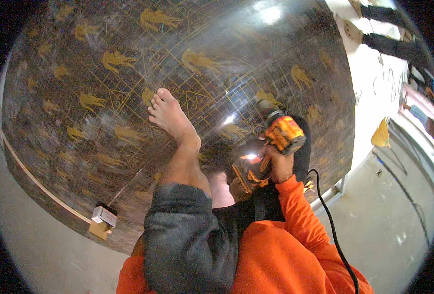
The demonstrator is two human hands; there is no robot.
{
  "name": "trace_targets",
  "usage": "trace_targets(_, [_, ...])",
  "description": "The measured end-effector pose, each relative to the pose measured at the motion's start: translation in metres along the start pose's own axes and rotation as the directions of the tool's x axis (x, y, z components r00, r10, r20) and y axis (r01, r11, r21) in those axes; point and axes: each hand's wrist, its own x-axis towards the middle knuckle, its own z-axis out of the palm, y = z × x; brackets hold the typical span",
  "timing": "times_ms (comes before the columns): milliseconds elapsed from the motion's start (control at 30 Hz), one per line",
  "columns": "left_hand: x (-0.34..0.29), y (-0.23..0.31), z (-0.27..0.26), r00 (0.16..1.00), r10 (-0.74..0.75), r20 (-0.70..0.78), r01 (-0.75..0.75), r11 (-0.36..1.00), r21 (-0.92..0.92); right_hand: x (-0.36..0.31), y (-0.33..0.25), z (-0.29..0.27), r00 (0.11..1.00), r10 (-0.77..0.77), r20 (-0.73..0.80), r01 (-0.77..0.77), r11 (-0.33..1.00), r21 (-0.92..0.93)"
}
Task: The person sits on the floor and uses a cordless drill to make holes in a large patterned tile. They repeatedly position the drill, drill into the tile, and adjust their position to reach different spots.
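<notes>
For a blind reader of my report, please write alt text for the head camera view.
Seen from above, the person's right hand grips an orange and black power drill over a dark panel with golden figures, with a bare foot resting on it. The left hand is not visible. A small box sits at the panel's edge.

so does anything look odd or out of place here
Yes: a bare foot rests flat on the dark gold-patterned panel, close to where the right hand grips an orange power drill. An unprotected foot so near a tool looks risky. The left hand is not visible.
</notes>
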Motion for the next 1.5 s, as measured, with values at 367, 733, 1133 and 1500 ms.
trace_targets(367, [0.025, -0.154, -0.048, 0.564, 0.826, 0.007, -0.602, 0.417, -0.681, 0.005, -0.039, -0.028, 0.968, -0.249, -0.027, 0.238, 0.883, 0.405])
trace_targets(733, [-0.054, 0.007, 0.072, 0.973, 0.212, 0.094, -0.083, 0.697, -0.712, -0.053, -0.038, -0.051, 0.999, -0.026, 0.034, -0.012, 0.589, 0.808])
trace_targets(1133, [-0.062, -0.005, 0.08, 0.98, 0.182, -0.083, -0.173, 0.56, -0.81, -0.088, -0.004, -0.069, 0.974, -0.054, -0.222, 0.2, 0.668, 0.717])
trace_targets(1500, [0.085, -0.051, 0.057, 0.381, 0.902, 0.203, -0.646, 0.417, -0.64, -0.11, -0.016, -0.061, 0.971, -0.217, -0.106, 0.228, 0.679, 0.698])
